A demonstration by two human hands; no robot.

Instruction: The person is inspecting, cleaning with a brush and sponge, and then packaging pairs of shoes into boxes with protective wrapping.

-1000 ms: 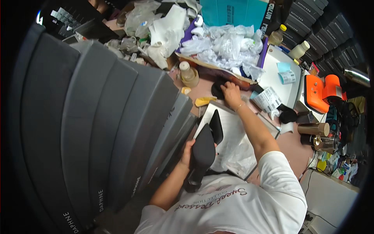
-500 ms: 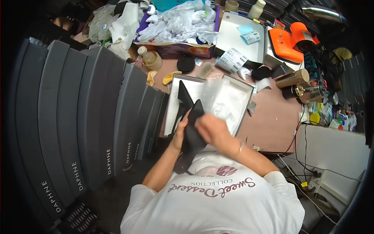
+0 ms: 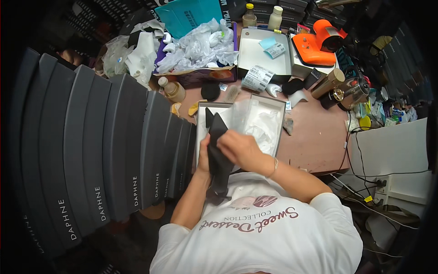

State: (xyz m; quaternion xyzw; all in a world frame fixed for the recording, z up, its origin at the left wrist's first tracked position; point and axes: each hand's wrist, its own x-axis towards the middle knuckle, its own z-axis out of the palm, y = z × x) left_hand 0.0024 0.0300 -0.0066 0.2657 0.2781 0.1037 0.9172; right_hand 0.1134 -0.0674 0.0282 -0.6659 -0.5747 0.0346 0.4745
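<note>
Roughly fore-and-aft, black shoe (image 3: pixel 219 163), tip (image 3: pixel 217 122) forward.

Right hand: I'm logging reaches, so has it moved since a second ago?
Yes. Judged against the purple box, the right hand has come back toward the body, from the round black pad to the black shoe.

Left hand (image 3: pixel 204 153) gripping black shoe (image 3: pixel 220 166), right hand (image 3: pixel 242 150) curled over it, open white-lined box (image 3: pixel 280 128) behind, grey boxes (image 3: pixel 124 146) at nine o'clock, crumpled plastic (image 3: pixel 198 49) at twelve, orange device (image 3: pixel 315 48) past one, pinkish bench (image 3: pixel 317 141) at three
</note>
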